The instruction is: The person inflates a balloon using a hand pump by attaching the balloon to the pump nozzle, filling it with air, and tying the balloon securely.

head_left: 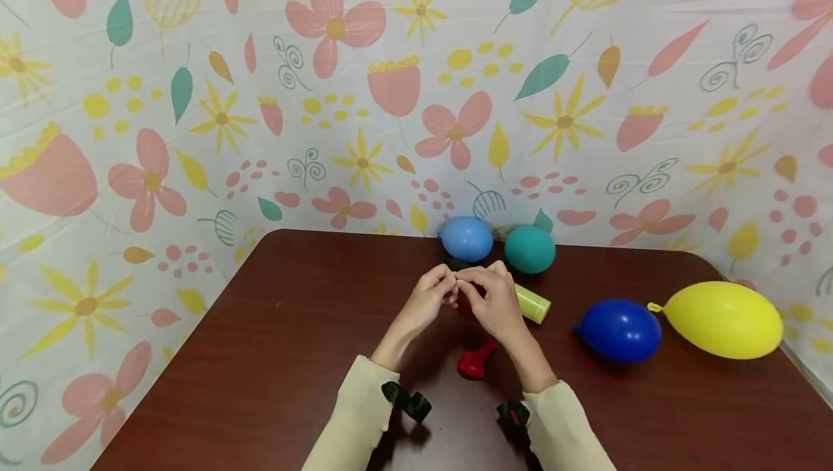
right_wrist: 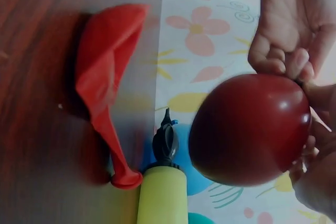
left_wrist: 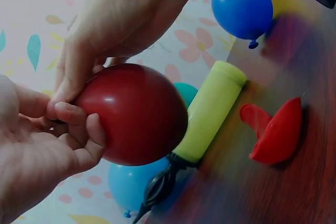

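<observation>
A round, inflated dark red balloon [left_wrist: 137,116] hangs from the fingers of both hands. Its neck is pinched between the fingertips and mostly hidden by them. My left hand [head_left: 429,299] grips the neck from the left, thumb and curled fingers close against the balloon in the left wrist view. From the other side, my right hand [head_left: 493,302] pinches the same spot, its fingertips meeting the left ones. In the head view the right hand covers most of this balloon. A limp, uninflated red balloon [right_wrist: 102,72] lies on the table below the hands.
Behind the hands lies a yellow-green hand pump [head_left: 534,304] with a black nozzle [right_wrist: 166,142]. A light blue balloon [head_left: 467,239] and a teal balloon [head_left: 530,249] sit at the table's back edge. To the right are a dark blue balloon [head_left: 620,331] and a yellow balloon [head_left: 724,320].
</observation>
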Available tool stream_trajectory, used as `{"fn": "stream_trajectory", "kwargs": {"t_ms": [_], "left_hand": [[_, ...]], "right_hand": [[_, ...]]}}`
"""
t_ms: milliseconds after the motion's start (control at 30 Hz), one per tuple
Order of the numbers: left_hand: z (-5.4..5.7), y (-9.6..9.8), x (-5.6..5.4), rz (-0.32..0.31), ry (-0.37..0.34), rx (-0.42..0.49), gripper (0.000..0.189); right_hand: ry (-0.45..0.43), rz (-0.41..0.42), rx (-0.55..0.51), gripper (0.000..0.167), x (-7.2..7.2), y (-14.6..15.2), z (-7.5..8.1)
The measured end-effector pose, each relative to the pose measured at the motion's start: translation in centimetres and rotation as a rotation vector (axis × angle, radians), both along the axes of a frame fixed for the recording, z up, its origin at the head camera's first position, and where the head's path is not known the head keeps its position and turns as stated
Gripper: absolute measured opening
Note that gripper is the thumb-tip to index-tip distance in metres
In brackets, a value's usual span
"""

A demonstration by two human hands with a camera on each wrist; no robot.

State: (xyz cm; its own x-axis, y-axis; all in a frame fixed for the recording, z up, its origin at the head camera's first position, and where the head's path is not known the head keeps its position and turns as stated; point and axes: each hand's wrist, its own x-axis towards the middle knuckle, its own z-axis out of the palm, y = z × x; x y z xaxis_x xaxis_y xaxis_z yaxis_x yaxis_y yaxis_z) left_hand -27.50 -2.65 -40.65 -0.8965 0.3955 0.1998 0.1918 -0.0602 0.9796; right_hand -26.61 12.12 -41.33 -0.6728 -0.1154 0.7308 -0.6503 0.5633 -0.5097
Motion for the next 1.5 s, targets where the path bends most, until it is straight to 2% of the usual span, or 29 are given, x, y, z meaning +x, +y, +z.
{"fn": "stream_trajectory", "kwargs": {"t_ms": [100,167,233,333,400,533,667,833,967,1100,1200,1333,1433,1500], "left_hand": [[0.0,-0.2,-0.1,-0.03,0.017,-0.031,0.019],[0.1,-0.2,-0.2,-0.045,0.016,-0.05,0.019],[0.2,-0.4,-0.2,-0.056,0.009,-0.062,0.019],[0.3,-0.6,-0.2,-0.08,0.004,-0.085,0.02],[0.3,-0.9,-0.3,-0.096,0.003,-0.09,0.021],[0.3,-1.6,-0.6,-0.106,0.004,-0.043,0.021],[0.5,-2.0,-0.7,-0.073,0.038,0.016,0.021],[0.7,-1.2,-0.2,-0.035,0.05,0.043,0.02],[0.8,-0.3,0.0,0.002,0.037,0.085,0.02],[0.8,0.1,0.2,0.017,-0.023,0.173,0.019],[0.7,0.3,0.2,0.003,-0.085,0.252,0.021],[0.4,0.3,0.3,0.02,-0.145,0.331,0.027],[0.4,0.3,0.2,0.033,-0.168,0.359,0.028],[0.6,0.2,0.2,0.054,-0.172,0.384,0.028]], "right_hand": [[-0.037,0.036,-0.025,0.01,-0.1,0.3,0.0],[-0.043,0.003,-0.029,0.008,-0.1,0.3,-0.2],[-0.001,-0.063,0.01,0.006,0.0,0.1,-0.5],[0.11,-0.169,0.084,0.004,0.3,-0.4,-0.9],[0.177,-0.204,0.119,0.004,0.5,-0.7,-1.2],[0.217,-0.169,0.113,0.006,0.5,-1.2,-1.3],[0.233,-0.127,0.1,0.005,0.3,-1.5,-1.1],[0.296,-0.099,0.074,0.01,0.0,-1.3,-0.6],[0.272,-0.046,0.002,0.013,-0.3,-0.7,-0.3],[0.187,-0.04,-0.117,0.023,-0.4,-0.5,-0.2],[0.192,-0.059,-0.194,0.021,-0.4,-0.8,-0.4],[0.248,-0.104,-0.207,0.01,-0.3,-1.7,-0.8],[0.265,-0.129,-0.205,0.012,-0.1,-2.4,-1.0],[0.248,-0.106,-0.186,0.016,0.1,-2.6,-0.9]]}}
